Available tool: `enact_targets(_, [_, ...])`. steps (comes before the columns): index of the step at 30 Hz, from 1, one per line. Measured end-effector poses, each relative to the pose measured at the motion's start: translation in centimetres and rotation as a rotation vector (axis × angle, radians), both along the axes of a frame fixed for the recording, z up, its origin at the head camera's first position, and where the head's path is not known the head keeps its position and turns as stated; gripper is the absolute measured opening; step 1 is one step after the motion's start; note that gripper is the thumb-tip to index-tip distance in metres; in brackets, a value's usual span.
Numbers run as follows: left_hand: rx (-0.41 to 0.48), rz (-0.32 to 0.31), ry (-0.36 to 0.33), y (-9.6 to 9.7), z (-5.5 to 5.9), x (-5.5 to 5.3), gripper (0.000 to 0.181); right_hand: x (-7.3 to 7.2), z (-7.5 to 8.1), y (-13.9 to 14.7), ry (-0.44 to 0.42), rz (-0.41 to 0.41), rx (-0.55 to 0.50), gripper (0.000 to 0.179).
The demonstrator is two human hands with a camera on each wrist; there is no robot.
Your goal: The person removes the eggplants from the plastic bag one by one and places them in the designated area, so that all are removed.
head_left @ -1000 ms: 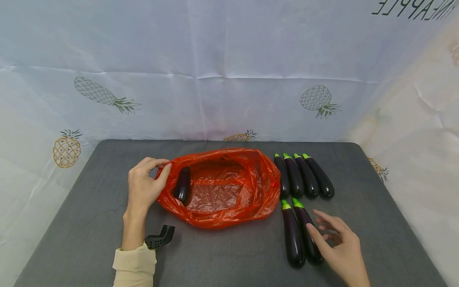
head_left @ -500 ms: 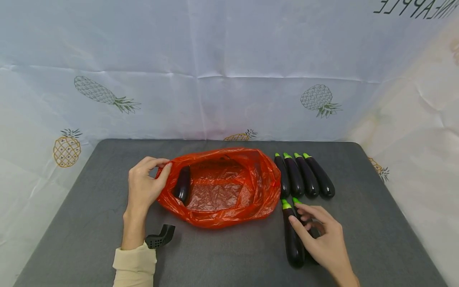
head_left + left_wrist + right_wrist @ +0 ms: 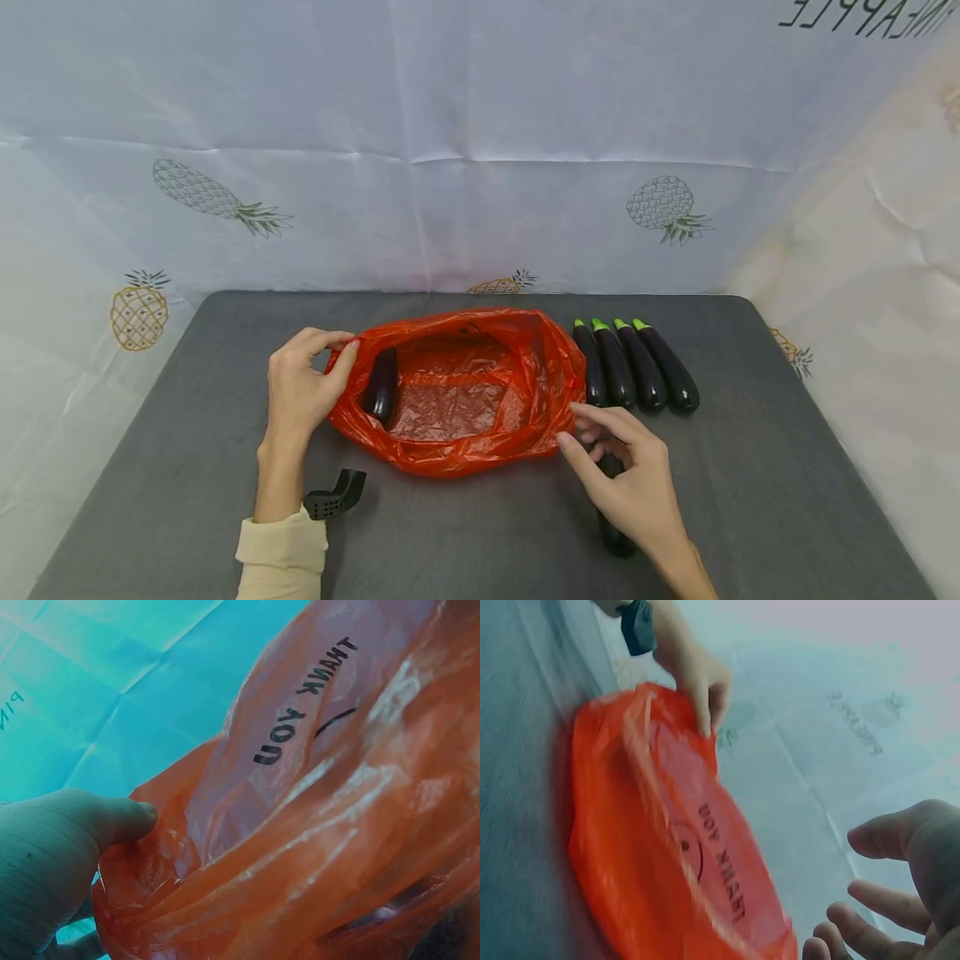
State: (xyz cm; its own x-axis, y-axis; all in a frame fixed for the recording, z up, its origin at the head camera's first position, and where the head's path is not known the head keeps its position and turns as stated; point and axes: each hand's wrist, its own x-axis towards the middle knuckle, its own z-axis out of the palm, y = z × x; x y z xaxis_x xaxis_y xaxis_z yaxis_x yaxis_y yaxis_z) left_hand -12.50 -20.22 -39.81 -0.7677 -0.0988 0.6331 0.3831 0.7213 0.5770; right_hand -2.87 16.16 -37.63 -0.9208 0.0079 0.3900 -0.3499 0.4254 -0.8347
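An orange-red plastic bag point(image 3: 450, 454) stands on the grey table with its mouth spread wide. One dark purple eggplant point(image 3: 381, 387) lies inside at its left end. My left hand point(image 3: 303, 383) pinches the bag's left rim between thumb and fingers; its thumb point(image 3: 127, 819) presses the plastic in the left wrist view. At the bag's right end is my right hand point(image 3: 626, 475), fingers spread apart and nothing between them. Below this hand an eggplant point(image 3: 617, 537) is partly covered. Whether the fingertips touch the bag, I cannot tell.
Several eggplants point(image 3: 645, 375) with green stems lie side by side at the back right, close against the bag. A black wrist mount point(image 3: 335, 497) sticks out from the left forearm. A white cloth point(image 3: 450, 225) printed with pineapples hangs behind the table.
My right hand has moved left across the two front eggplants to the bag's right end, covering most of them. The left hand and the bag have stayed in place.
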Motion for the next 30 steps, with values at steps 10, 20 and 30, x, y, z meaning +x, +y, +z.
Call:
enact_targets(10, [0.001, -0.005, 0.004, 0.1, 0.1, 0.0, 0.007, -0.8, 1.3, -4.3, -0.028, 0.116, -0.063, 0.032])
enact_targets(20, [0.0, -0.006, -0.001, 0.2, 0.0, -0.1, 0.008, -1.6, 1.5, -8.4, -0.032, 0.227, -0.173, 0.03])
enact_targets(30, [-0.005, 0.0, -0.007, 0.2, 0.0, 0.1, 0.008, -3.6, 0.9, -12.3, -0.138, 0.234, -0.235, 0.031])
